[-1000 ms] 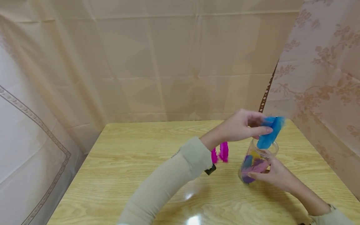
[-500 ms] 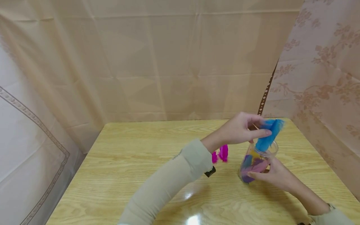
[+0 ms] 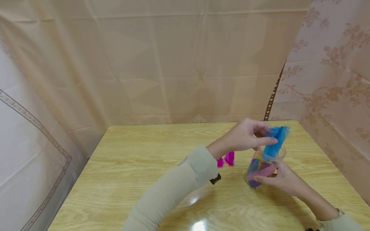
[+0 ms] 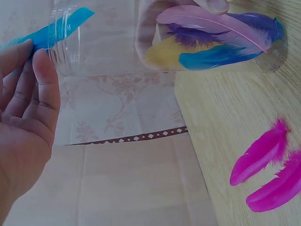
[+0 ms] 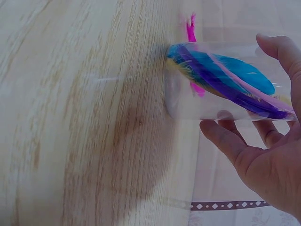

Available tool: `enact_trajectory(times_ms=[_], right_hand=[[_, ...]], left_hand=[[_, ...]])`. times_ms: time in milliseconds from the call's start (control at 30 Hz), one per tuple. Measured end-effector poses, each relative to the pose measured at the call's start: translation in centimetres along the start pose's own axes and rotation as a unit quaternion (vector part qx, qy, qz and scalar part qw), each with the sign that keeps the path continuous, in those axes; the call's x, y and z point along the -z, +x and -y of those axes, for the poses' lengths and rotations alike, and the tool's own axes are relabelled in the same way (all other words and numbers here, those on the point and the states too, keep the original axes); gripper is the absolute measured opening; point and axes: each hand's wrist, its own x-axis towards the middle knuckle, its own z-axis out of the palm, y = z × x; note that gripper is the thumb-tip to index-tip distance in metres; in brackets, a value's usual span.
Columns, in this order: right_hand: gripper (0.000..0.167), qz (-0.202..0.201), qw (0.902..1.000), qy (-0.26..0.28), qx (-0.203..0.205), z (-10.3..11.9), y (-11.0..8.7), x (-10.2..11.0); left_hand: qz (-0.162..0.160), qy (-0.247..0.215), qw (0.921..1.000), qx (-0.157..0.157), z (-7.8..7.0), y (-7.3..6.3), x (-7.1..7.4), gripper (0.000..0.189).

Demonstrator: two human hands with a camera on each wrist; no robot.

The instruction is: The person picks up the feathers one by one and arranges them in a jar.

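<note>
At the head view's lower right, the left hand (image 3: 245,136) is pinching the blue feather (image 3: 274,144) and dipping it lower through the mouth of the clear jar (image 4: 106,56). The right hand (image 3: 284,181) is gripping the jar; insertion is apparently advancing, though only partway.

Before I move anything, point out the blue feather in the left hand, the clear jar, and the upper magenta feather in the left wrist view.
Blue feather (image 3: 274,148): head view, middle of its vane.
Clear jar (image 4: 110,44): left wrist view, bare side wall.
Magenta feather (image 4: 258,154): left wrist view, middle of its vane.
</note>
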Motion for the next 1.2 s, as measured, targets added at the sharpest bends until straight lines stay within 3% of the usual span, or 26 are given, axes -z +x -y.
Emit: enact_trajectory(times_ms=[167,500,967,1133,1200], right_hand=[[0.082,-0.002,0.9999,0.008,0.011,0.0,-0.1,0.0],[0.073,0.009,0.9994,0.034,0.005,0.2,-0.2,-0.1],[0.065,0.012,0.999,0.043,0.005,0.2,-0.2,0.4],[0.071,0.017,0.9991,0.038,0.003,0.1,0.0,0.7],[0.085,0.02,0.9991,0.036,-0.004,0.1,0.0,0.9]], left_hand=[[0.007,0.01,0.9999,-0.009,0.3,-0.1,-0.1,0.014],[0.011,0.091,0.9951,-0.037,0.4,0.0,0.1,0.022],[0.011,0.11,0.9929,-0.045,0.3,0.2,-0.2,0.019],[0.008,0.108,0.9924,-0.059,0.3,0.4,-0.3,0.018],[0.009,0.11,0.9918,-0.064,0.4,0.4,-0.4,0.017]])
